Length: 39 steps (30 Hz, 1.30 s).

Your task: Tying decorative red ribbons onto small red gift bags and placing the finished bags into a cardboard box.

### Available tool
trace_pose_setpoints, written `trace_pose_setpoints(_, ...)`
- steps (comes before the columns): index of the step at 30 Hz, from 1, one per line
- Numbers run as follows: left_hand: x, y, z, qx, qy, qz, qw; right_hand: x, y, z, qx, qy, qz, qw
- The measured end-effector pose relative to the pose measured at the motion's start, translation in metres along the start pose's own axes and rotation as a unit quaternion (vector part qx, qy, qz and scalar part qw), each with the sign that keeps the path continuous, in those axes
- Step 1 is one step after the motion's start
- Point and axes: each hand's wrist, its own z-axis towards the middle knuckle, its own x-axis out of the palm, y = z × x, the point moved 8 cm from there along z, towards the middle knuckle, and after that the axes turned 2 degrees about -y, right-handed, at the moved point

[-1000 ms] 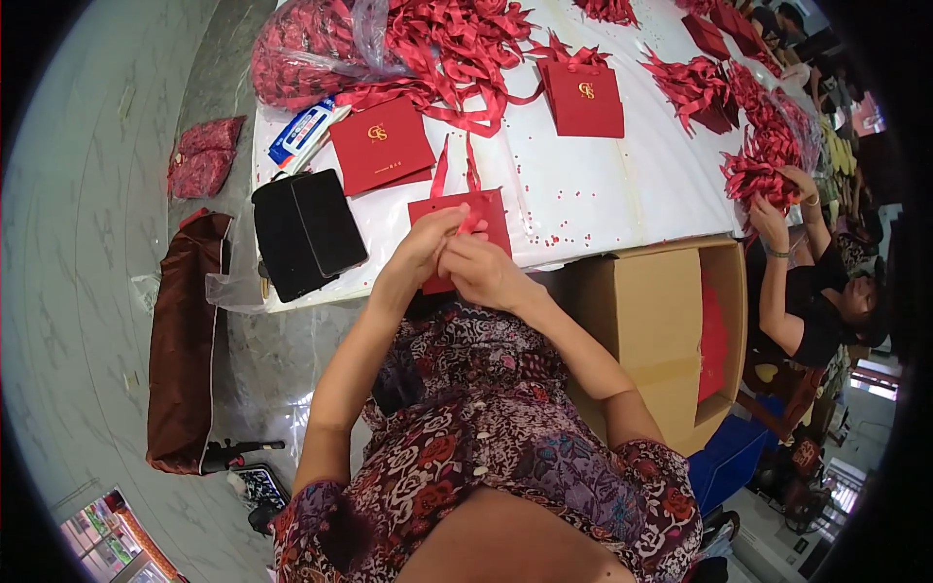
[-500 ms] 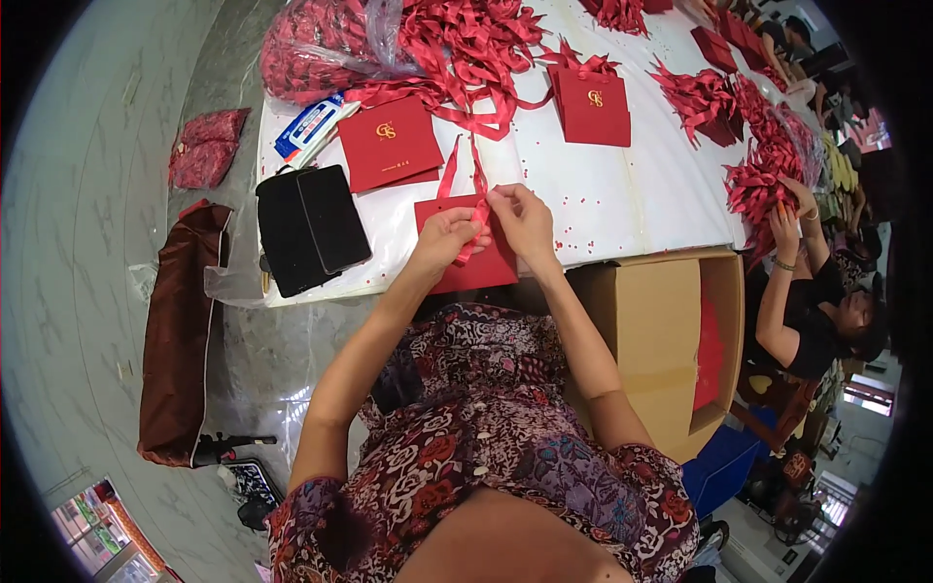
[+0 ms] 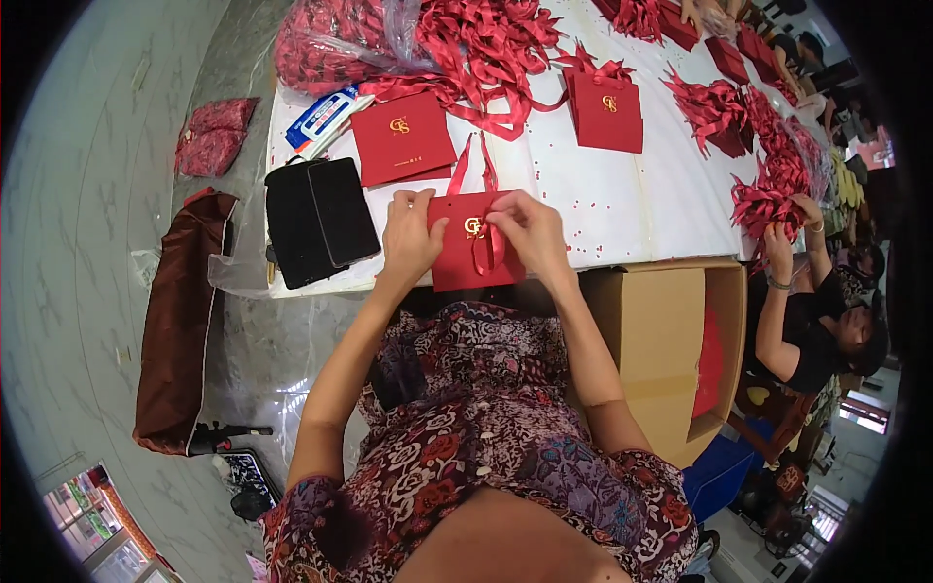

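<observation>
Right hand (image 3: 531,229), nearer, pinches ribbon (image 3: 500,249) at the bag's (image 3: 451,264) upper right; it hangs lengthwise below; left hand (image 3: 409,238), fingers parted, flanks the bag's left edge.

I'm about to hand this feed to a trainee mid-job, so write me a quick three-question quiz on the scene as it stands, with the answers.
1. Which of the person's own hands is pinching the red ribbon over the front of the red bag?
2. True or false: the black case lies to the left of the red bag.
3. What stands at the near edge of the white table, to the person's right?
A) a metal bucket
B) an open cardboard box
C) a wicker basket

Key
1. The right hand.
2. True.
3. B, the open cardboard box.
</observation>
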Motion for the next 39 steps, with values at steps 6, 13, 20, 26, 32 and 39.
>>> trace_pose_setpoints(6, 0.009, -0.006, 0.001, -0.008, 0.041, -0.037, 0.998, 0.033, 0.014, -0.002, -0.121, -0.033, -0.144, 0.982)
trace_pose_setpoints(13, 0.006, -0.021, 0.005, 0.036, 0.027, -0.033, 0.998, 0.043, 0.005, 0.005, -0.089, -0.017, -0.161, 0.983)
trace_pose_setpoints(20, 0.008, -0.029, 0.004, 0.077, 0.011, -0.023, 0.997, 0.041, 0.004, 0.003, -0.016, -0.025, -0.122, 0.992)
trace_pose_setpoints(26, 0.011, -0.035, 0.003, 0.075, 0.027, -0.047, 0.996, 0.046, 0.012, -0.007, -0.122, -0.081, -0.200, 0.969)
trace_pose_setpoints(32, 0.012, -0.039, 0.000, 0.080, 0.023, -0.032, 0.996, 0.040, 0.016, -0.002, -0.161, -0.052, -0.196, 0.966)
trace_pose_setpoints(39, 0.007, -0.033, 0.004, 0.108, 0.053, -0.085, 0.989, 0.024, 0.032, 0.005, -0.222, -0.036, -0.163, 0.961)
